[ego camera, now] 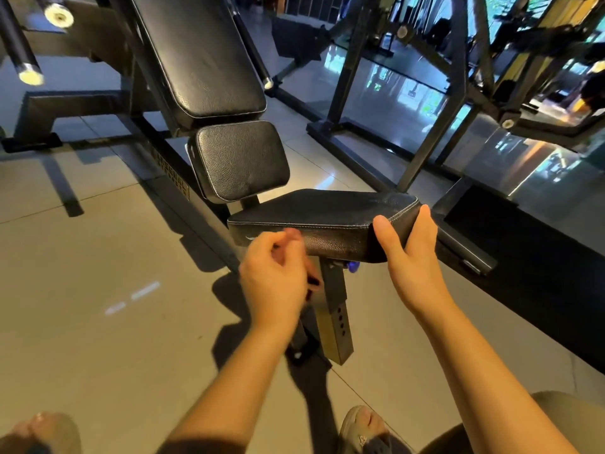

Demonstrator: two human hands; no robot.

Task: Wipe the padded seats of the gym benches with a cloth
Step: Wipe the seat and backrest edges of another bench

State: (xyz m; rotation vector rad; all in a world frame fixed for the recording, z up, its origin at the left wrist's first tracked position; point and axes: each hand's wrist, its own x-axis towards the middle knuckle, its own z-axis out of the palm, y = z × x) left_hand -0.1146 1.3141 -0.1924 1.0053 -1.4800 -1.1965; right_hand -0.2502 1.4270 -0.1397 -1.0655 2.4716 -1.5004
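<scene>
Head view: I have the padded seat [327,208] in front of me. It is black grained leatherette with pale stitching along its edge, lying flat on a square steel post [334,316] with a row of holes. I count three pads on this bench: the seat, a small squarish pad [240,158] tilted up just behind it, and a long back pad [199,54] above that.

Two hands are in view. The right hand [412,253] grips the seat's near right corner, thumb on the front face, fingers wrapped round the side. The left hand [275,276] is curled just in front of the seat's front edge, blurred — I cannot tell whether it holds anything.

The bench stands on a floor [98,290] of large beige tiles. Two dark bars [19,44] with pale end caps hang at upper left; black machine frames [458,77] and glossy panels [376,103] fill the right.
</scene>
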